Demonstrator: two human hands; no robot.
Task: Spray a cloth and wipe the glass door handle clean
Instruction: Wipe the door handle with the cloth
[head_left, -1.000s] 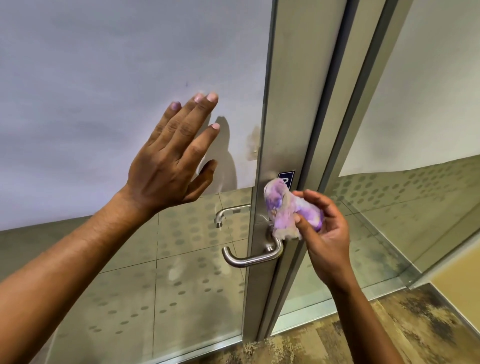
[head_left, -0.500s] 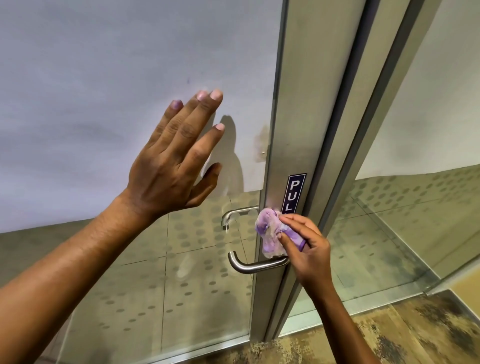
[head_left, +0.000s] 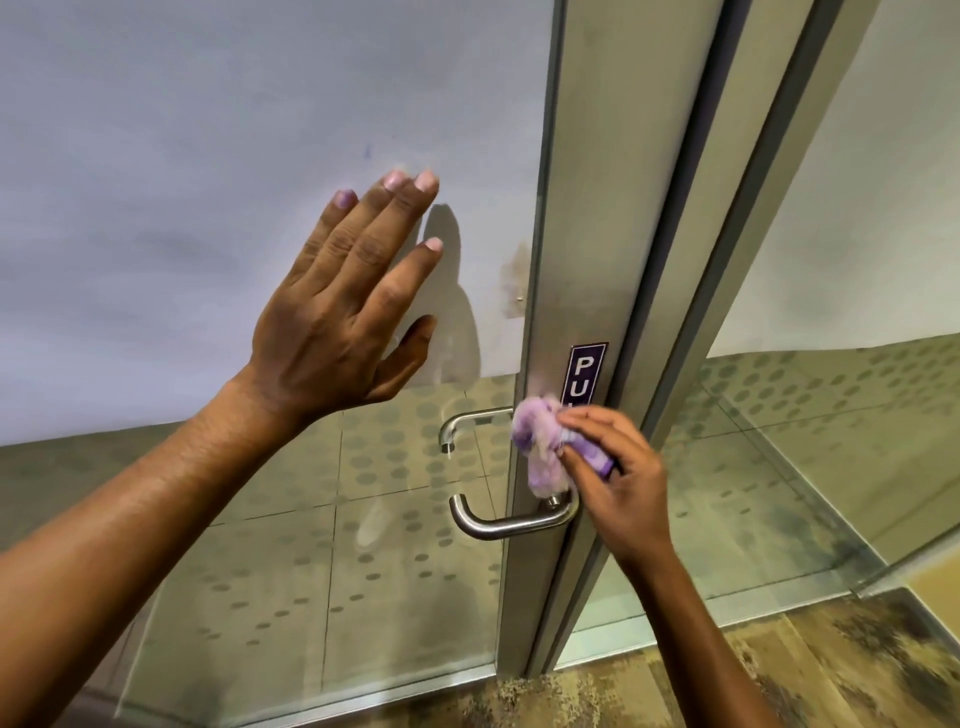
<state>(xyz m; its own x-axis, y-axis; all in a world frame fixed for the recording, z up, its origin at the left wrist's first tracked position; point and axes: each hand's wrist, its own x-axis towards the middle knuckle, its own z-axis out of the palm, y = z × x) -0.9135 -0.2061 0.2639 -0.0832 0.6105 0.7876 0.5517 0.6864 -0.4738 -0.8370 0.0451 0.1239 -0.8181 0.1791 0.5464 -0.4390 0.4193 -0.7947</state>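
Presently: right hand (head_left: 621, 480) gripped purple cloth (head_left: 540, 447), pressed on metal door frame (head_left: 576, 312) just above lever handle (head_left: 511, 522). Left hand (head_left: 343, 322) spread open, fingers extended, at frosted glass door (head_left: 208, 156).

1. Even, soft indoor light; nothing is blown out or lost in darkness.
2. The left hand (head_left: 337, 322) throws a soft dark shadow just to its right on the frosted glass (head_left: 208, 156), so light comes from the left.
3. Motion blur smears the cloth (head_left: 540, 441) and the fingertips of the right hand (head_left: 618, 478) gripping it.
4. A thin highlight runs along the handle (head_left: 498, 525) left of that hand.
5. Wide-angle distortion tilts the door frame (head_left: 623, 208) above it.
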